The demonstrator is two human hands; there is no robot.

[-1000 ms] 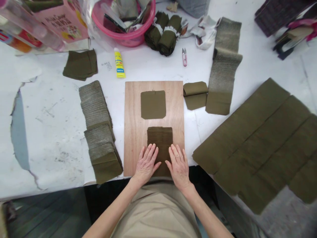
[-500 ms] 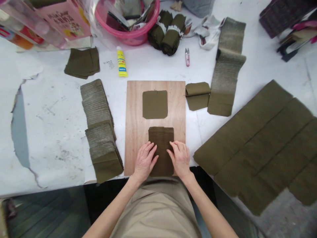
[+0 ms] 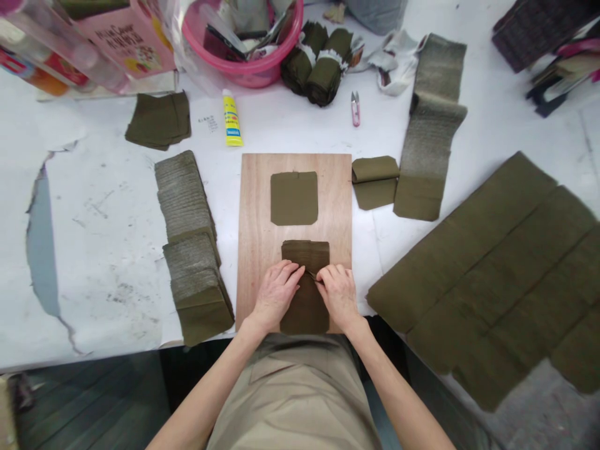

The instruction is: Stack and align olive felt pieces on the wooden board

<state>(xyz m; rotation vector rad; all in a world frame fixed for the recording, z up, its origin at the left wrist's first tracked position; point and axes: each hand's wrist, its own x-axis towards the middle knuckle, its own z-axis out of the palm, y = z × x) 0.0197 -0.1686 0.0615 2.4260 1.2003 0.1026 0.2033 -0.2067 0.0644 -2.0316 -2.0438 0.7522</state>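
A stack of olive-green fabric pieces (image 3: 305, 309) lies on the near part of a wooden board (image 3: 255, 212). My left hand (image 3: 279, 290) pinches the top piece near its middle, thumb and fingers together. Close beside it, my right hand (image 3: 338, 290) pinches the same fabric from the right. Between the fingertips the cloth is raised in a small fold. Farther up the board rests a single olive fabric piece (image 3: 294, 199) with cut corners, lying flat and touched by neither hand.
Fanned fabric pieces (image 3: 192, 250) lie left of the board. On the right are a folded piece (image 3: 375, 182), a long fanned strip (image 3: 424, 137) and large olive panels (image 3: 487, 275). Behind are a yellow tube (image 3: 232, 119), thread snips (image 3: 355, 109) and a pink basket (image 3: 244, 75).
Both hands have moved inward over the stack, closer together. Their fingers have closed on the top fabric, which now shows a raised fold.
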